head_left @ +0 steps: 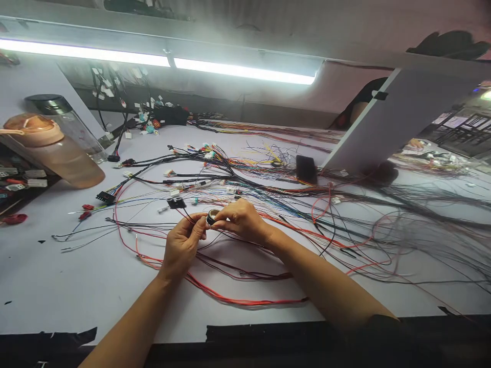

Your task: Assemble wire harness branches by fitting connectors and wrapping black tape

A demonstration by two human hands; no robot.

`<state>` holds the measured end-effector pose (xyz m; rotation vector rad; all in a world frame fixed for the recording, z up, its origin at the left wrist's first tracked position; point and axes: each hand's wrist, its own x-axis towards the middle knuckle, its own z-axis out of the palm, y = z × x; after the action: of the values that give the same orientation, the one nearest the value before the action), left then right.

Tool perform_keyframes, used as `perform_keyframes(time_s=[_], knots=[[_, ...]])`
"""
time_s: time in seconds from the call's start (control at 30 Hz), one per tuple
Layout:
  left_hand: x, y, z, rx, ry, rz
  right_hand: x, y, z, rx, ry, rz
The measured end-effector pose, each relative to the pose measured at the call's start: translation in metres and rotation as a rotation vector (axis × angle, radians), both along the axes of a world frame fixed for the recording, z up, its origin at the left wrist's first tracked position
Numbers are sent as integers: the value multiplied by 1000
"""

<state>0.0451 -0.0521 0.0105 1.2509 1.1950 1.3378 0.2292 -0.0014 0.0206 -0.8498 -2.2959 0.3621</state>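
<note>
In front of me my left hand [183, 241] pinches thin wires just below a black connector [176, 203], which sticks up beyond the fingers. Close against those fingertips, my right hand [242, 221] grips a small roll of black tape [210, 216] between thumb and fingers. The roll stands on edge with its pale core showing. Whether tape is stuck to the wires is hidden by the fingers. Beneath both hands runs a loop of red wires [230, 300] on the white table [76, 286].
Branched black wire harnesses [253, 181] with white connectors spread across the table. Two bottles stand at the left, one peach [72, 158] and one clear [82, 130]. A black phone-like slab [306, 169] lies near the white partition [383, 117]. Past it shows another person's hand [414, 143].
</note>
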Motion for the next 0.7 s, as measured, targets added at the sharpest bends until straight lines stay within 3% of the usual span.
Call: perform_keyframes(time_s=[0.37,0.7], knots=[[-4,3,-12,-3,111,-20,-4,-7,7,99,-113,4],[-1,1,-3,65,79,-18,1,-3,10,25,-34,2]])
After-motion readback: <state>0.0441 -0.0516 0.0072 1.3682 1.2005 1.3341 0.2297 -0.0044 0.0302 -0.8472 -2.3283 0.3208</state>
